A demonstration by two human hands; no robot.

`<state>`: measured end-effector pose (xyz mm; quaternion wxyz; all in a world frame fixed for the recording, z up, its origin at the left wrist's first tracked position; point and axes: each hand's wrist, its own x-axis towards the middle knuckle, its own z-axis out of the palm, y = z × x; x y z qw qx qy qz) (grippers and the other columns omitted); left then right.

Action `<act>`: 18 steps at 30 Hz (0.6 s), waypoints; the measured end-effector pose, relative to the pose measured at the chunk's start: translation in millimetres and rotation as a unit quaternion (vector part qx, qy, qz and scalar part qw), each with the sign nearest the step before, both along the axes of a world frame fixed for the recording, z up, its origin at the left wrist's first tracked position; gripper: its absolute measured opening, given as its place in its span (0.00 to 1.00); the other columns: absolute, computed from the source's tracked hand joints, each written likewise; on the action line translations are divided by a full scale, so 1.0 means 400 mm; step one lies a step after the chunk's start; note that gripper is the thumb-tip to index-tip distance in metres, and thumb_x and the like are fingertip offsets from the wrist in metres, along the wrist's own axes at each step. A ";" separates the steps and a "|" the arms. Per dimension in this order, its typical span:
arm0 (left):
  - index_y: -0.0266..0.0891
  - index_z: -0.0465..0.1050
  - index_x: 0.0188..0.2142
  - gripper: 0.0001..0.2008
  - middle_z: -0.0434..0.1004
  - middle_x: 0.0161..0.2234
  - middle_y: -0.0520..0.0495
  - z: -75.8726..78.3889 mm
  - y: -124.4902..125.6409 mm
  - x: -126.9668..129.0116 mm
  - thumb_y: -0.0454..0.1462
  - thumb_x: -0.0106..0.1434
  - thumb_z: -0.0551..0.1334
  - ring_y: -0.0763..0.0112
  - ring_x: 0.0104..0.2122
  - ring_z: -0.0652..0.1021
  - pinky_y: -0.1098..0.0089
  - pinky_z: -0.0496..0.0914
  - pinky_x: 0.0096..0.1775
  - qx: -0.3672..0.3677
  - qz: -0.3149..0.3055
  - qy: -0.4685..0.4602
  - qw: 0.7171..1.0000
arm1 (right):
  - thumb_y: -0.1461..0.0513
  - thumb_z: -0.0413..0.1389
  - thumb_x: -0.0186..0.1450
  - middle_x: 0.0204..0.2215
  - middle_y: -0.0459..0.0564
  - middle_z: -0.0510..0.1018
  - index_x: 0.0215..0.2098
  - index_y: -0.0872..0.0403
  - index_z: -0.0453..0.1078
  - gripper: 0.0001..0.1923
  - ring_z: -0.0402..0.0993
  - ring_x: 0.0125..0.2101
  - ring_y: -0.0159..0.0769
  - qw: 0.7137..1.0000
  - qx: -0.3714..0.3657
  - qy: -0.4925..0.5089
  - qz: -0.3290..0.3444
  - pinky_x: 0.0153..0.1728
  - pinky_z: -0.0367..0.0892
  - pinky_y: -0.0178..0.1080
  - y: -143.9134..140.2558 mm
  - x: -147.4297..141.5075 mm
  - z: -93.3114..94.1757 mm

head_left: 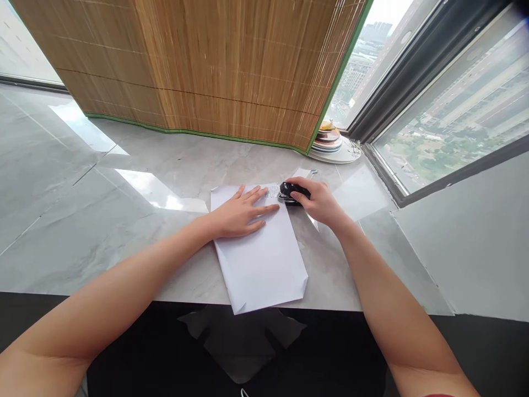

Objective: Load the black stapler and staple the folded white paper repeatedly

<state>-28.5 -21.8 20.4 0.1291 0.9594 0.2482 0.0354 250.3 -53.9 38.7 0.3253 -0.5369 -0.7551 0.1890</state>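
White paper, apparently folded at its lower corners, lies on the grey marble-look ledge, its near end reaching past the front edge. My left hand rests flat on its upper left part with the fingers spread. A black stapler is gripped in my right hand at the paper's upper right edge. Its front end meets the paper there; whether its jaws are pressed together cannot be made out. Small grey print or marks show on the paper beside the stapler's nose.
A bamboo blind with green edging hangs behind the ledge. By the window corner stands a stack of round plates or discs. A small metallic item lies beyond my right hand. A white panel borders the right side.
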 end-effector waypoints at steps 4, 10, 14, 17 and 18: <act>0.58 0.57 0.78 0.29 0.43 0.82 0.47 -0.002 -0.001 -0.001 0.49 0.81 0.52 0.49 0.80 0.48 0.37 0.41 0.76 -0.009 -0.020 -0.004 1.000 | 0.59 0.57 0.73 0.50 0.50 0.87 0.57 0.47 0.79 0.17 0.83 0.50 0.49 1.000 0.010 0.003 0.007 0.56 0.75 0.51 -0.005 -0.018 -0.005; 0.58 0.62 0.77 0.29 0.40 0.83 0.46 -0.011 0.002 -0.005 0.52 0.80 0.56 0.43 0.80 0.48 0.35 0.37 0.75 -0.018 -0.014 -0.019 1.000 | 0.59 0.56 0.74 0.52 0.51 0.86 0.57 0.48 0.79 0.16 0.82 0.52 0.49 1.000 0.019 -0.011 0.006 0.55 0.75 0.50 -0.011 -0.030 -0.004; 0.61 0.62 0.76 0.29 0.39 0.82 0.48 -0.010 0.000 -0.005 0.52 0.78 0.58 0.43 0.80 0.49 0.34 0.34 0.75 -0.039 -0.049 -0.031 0.998 | 0.57 0.55 0.75 0.51 0.52 0.86 0.58 0.48 0.79 0.17 0.82 0.51 0.49 1.000 0.015 -0.018 0.013 0.55 0.74 0.50 -0.017 -0.040 0.002; 0.61 0.62 0.76 0.31 0.41 0.82 0.49 -0.008 0.000 -0.004 0.53 0.76 0.61 0.42 0.80 0.48 0.34 0.34 0.75 -0.042 -0.031 -0.039 0.998 | 0.55 0.54 0.77 0.53 0.52 0.85 0.59 0.47 0.79 0.18 0.81 0.53 0.50 1.000 0.012 -0.020 0.009 0.57 0.74 0.50 -0.019 -0.046 0.004; 0.60 0.63 0.76 0.31 0.42 0.82 0.49 -0.008 0.001 -0.005 0.53 0.76 0.61 0.43 0.80 0.48 0.34 0.34 0.75 -0.042 -0.026 -0.040 0.998 | 0.55 0.53 0.77 0.53 0.52 0.85 0.60 0.46 0.79 0.19 0.81 0.53 0.50 1.000 0.011 -0.020 0.007 0.57 0.74 0.50 -0.019 -0.047 0.004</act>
